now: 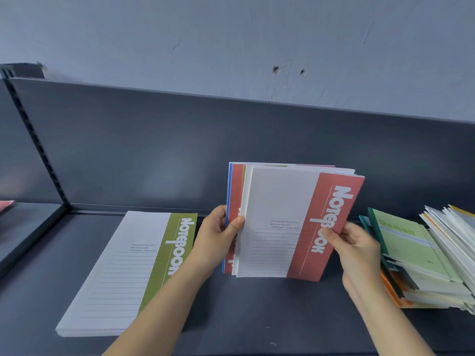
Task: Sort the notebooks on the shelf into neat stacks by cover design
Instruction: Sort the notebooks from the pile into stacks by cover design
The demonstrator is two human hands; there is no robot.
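A bundle of several notebooks [280,206] stands upright on the dark shelf [257,309], its lower edge on the shelf surface. The front one has a white cover with a red band reading "Notebook"; behind it show green, red and blue edges. My left hand [218,235] grips the bundle's left edge, thumb on the front cover. My right hand [354,247] pinches the right edge of the front red notebook. A neat stack of green-banded notebooks [123,273] lies flat to the left.
A loose, slanted heap of mixed notebooks [424,255], with green, teal, orange and white covers, fills the shelf's right end. The shelf's dark back panel [154,155] rises behind. A red notebook corner [5,205] shows on the neighbouring shelf at far left.
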